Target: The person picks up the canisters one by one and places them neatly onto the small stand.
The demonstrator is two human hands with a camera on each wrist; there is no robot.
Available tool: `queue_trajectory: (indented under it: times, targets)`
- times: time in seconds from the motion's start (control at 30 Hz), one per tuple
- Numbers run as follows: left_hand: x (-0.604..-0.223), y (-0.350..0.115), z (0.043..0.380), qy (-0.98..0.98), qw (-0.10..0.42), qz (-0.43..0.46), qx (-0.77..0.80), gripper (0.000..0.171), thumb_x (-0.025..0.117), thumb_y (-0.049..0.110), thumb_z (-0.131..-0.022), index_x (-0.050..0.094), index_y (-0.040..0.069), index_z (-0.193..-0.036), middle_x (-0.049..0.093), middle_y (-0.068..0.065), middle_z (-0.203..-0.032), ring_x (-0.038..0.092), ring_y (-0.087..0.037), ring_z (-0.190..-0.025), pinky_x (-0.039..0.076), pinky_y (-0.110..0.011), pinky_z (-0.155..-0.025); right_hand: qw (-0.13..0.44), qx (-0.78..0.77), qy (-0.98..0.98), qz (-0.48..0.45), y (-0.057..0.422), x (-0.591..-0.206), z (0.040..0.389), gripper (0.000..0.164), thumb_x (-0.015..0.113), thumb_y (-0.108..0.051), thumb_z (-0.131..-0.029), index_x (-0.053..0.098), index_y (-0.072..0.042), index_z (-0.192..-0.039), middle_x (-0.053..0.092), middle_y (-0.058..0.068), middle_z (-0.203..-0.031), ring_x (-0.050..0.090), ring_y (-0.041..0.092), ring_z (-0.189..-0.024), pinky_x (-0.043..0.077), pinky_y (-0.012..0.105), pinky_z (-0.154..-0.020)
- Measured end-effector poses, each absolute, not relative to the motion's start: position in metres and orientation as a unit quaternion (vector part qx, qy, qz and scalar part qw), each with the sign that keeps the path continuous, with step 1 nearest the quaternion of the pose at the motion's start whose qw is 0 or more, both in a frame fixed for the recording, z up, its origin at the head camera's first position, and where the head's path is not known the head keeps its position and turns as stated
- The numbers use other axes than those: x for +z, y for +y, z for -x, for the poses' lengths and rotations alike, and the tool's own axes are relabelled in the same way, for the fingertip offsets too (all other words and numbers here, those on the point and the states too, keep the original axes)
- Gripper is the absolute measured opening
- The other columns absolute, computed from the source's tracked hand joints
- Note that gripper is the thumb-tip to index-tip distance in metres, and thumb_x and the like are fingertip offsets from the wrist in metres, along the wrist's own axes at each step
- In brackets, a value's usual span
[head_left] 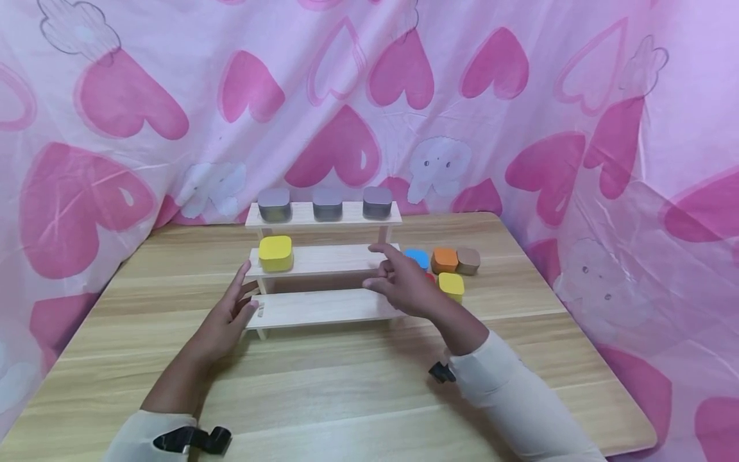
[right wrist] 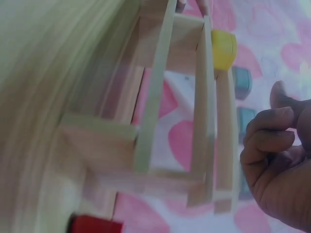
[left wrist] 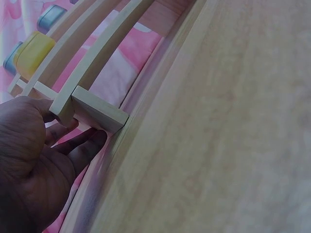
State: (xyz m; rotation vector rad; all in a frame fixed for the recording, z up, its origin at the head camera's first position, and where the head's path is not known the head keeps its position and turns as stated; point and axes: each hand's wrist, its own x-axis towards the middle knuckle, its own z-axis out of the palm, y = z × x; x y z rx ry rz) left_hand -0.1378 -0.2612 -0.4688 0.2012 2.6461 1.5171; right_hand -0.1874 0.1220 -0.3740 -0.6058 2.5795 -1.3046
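A three-tier wooden stand (head_left: 326, 308) rests on the table. On its top tier sit three grey rounded blocks (head_left: 327, 205); a yellow block (head_left: 276, 254) sits at the left of the middle tier. My left hand (head_left: 222, 321) touches the stand's left end, its thumb by the bottom board and fingertips beside the side leg (left wrist: 99, 109). Over the right end of the middle tier hovers my right hand (head_left: 404, 282), holding nothing. Its index finger points forward, while the other fingers bend loosely in the right wrist view. The bottom tier carries no block.
Right of the stand lie a blue block (head_left: 417, 259), an orange block (head_left: 444, 260), a brown block (head_left: 468, 261) and another yellow block (head_left: 451, 287). A red block (right wrist: 95, 224) is mostly hidden behind the right hand in the head view. Pink heart-patterned cloth (head_left: 335, 147) hangs around the table.
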Motion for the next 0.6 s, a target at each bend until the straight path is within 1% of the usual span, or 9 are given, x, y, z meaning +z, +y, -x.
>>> queue_trajectory:
  times: [0.13,0.27,0.37,0.47,0.6]
  targets:
    - [-0.47,-0.262,0.138,0.865,0.041,-0.068,0.495,0.088,0.052,0.027,-0.117,-0.011,0.059,-0.168,0.031,-0.026,-0.177,0.038,-0.055,-0.16,0.036,-0.068,-0.125,0.087,-0.475,0.852,0.202,0.144,-0.38,0.188,0.073,0.078,-0.016,-0.102,0.041,-0.011,-0.165,0.06,0.008,-0.095,0.046,0.015,-0.059,0.046,0.023,-0.054]
    - [-0.471,-0.262,0.138,0.865,0.045,-0.063,0.496,0.088,0.052,0.027,-0.117,-0.012,0.062,-0.167,0.031,-0.025,-0.178,0.036,-0.055,-0.16,0.035,-0.068,-0.126,0.082,-0.519,0.831,0.184,0.165,-0.389,0.19,0.068,0.076,-0.011,-0.103,0.044,-0.01,-0.162,0.059,0.008,-0.089,0.045,0.014,-0.059,0.044,0.023,-0.053]
    - [-0.47,-0.262,0.139,0.865,0.048,-0.061,0.496,0.088,0.052,0.028,-0.117,-0.012,0.063,-0.166,0.03,-0.025,-0.178,0.036,-0.056,-0.16,0.035,-0.07,-0.126,0.077,-0.544,0.819,0.164,0.181,-0.396,0.191,0.064,0.074,-0.011,-0.104,0.045,-0.012,-0.161,0.058,0.008,-0.089,0.046,0.015,-0.057,0.047,0.024,-0.052]
    - [-0.469,-0.262,0.139,0.867,0.046,-0.06,0.492,0.087,0.051,0.029,-0.117,-0.012,0.063,-0.166,0.031,-0.025,-0.178,0.037,-0.055,-0.16,0.036,-0.067,-0.125,0.067,-0.554,0.817,0.146,0.195,-0.4,0.193,0.062,0.073,-0.012,-0.105,0.047,-0.013,-0.161,0.058,0.008,-0.089,0.047,0.016,-0.057,0.049,0.026,-0.052]
    - [-0.469,-0.262,0.138,0.867,0.047,-0.059,0.492,0.086,0.051,0.029,-0.117,-0.012,0.063,-0.166,0.031,-0.025,-0.178,0.037,-0.054,-0.16,0.036,-0.066,-0.125,0.067,-0.559,0.819,0.114,0.214,-0.403,0.195,0.061,0.073,-0.015,-0.105,0.048,-0.02,-0.161,0.056,0.006,-0.086,0.047,0.017,-0.058,0.048,0.026,-0.053]
